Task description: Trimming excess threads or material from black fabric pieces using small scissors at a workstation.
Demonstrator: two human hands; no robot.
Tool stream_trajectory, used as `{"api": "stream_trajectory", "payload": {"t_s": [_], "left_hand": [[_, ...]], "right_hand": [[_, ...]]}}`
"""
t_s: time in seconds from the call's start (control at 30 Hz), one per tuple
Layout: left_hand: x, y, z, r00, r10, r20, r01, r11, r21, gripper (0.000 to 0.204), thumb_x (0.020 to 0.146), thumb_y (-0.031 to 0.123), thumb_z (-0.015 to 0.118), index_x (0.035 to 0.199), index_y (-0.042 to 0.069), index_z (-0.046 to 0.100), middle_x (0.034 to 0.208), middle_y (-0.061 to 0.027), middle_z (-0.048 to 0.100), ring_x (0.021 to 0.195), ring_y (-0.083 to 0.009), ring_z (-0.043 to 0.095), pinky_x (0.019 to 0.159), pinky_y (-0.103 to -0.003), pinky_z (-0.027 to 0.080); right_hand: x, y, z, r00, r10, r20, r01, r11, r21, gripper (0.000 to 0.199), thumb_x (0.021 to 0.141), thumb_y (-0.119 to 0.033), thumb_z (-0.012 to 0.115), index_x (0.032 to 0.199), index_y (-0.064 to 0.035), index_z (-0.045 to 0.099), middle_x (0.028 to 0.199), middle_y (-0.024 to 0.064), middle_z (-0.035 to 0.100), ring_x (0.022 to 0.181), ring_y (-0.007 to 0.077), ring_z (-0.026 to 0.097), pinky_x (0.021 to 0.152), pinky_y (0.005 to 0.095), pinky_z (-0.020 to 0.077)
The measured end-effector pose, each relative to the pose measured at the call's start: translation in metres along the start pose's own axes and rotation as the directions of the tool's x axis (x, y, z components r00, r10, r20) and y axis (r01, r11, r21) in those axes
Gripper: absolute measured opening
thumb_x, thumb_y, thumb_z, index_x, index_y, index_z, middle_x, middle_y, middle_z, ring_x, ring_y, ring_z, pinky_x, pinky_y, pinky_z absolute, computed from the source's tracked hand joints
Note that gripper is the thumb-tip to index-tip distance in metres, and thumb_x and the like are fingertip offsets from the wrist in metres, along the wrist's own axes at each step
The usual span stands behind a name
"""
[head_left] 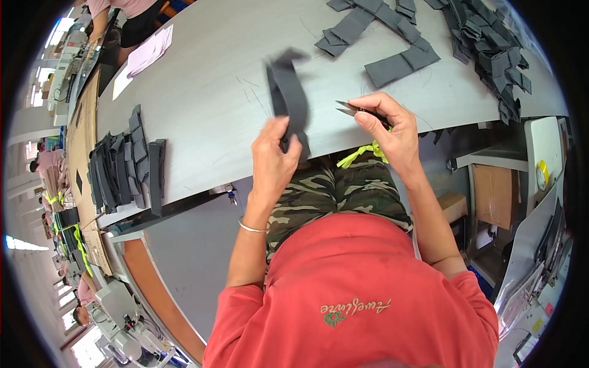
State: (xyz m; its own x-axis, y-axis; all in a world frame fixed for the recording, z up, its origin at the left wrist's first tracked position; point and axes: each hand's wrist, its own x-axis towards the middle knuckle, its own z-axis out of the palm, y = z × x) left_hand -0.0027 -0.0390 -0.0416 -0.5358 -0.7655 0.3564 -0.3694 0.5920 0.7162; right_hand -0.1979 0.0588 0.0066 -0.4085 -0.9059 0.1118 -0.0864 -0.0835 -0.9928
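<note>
My left hand [274,153] is closed on a dark grey fabric strip [289,92], which stands up from it and is blurred at its top. In my right hand [396,132] is a small pair of thread snips [348,109], the pointed blades slightly apart and aimed toward the strip. A bright yellow-green ribbon [362,154] hangs below that hand, by the snips' handle. The blades and the strip do not touch. More grey strips [402,64], folded and joined in a chain, lie on the table beyond my right hand.
On the grey table [215,92], a stack of grey strips [126,165] sits at the left edge and a heaped pile [488,52] at the far right. Loose threads are scattered about. Pink sheets [150,49] lie far left, near another person [132,18]. A cardboard box [496,195] stands under the right side.
</note>
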Motion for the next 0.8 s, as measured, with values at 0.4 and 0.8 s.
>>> {"api": "stream_trajectory", "payload": {"t_s": [0.4, 0.8], "left_hand": [[-0.009, 0.02, 0.011, 0.93, -0.365, 0.034, 0.337, 0.815, -0.471, 0.046, 0.079, -0.001, 0.063, 0.123, -0.007, 0.052, 0.086, -0.0062, 0.058, 0.067, -0.0101, 0.052, 0.058, -0.026, 0.046], [0.01, 0.043, 0.013, 0.997, -0.068, -0.038, 0.057, 0.971, -0.234, 0.037, 0.082, 0.006, 0.068, 0.117, 0.001, 0.058, 0.116, -0.0102, 0.059, 0.085, -0.0155, 0.059, 0.07, -0.029, 0.05]], "right_hand": [[0.014, 0.03, 0.023, 0.99, 0.085, 0.111, -0.091, 0.995, 0.045, 0.023, 0.086, -0.02, 0.068, 0.106, -0.0083, 0.064, 0.073, -0.0055, 0.046, 0.067, 0.0051, 0.04, 0.059, 0.0214, 0.0344], [0.018, 0.047, 0.025, 0.984, 0.155, -0.087, -0.155, 0.988, 0.002, 0.035, 0.076, -0.004, 0.058, 0.11, -0.0054, 0.062, 0.055, -0.003, 0.04, 0.055, 0.0045, 0.035, 0.051, 0.0242, 0.0345]]}}
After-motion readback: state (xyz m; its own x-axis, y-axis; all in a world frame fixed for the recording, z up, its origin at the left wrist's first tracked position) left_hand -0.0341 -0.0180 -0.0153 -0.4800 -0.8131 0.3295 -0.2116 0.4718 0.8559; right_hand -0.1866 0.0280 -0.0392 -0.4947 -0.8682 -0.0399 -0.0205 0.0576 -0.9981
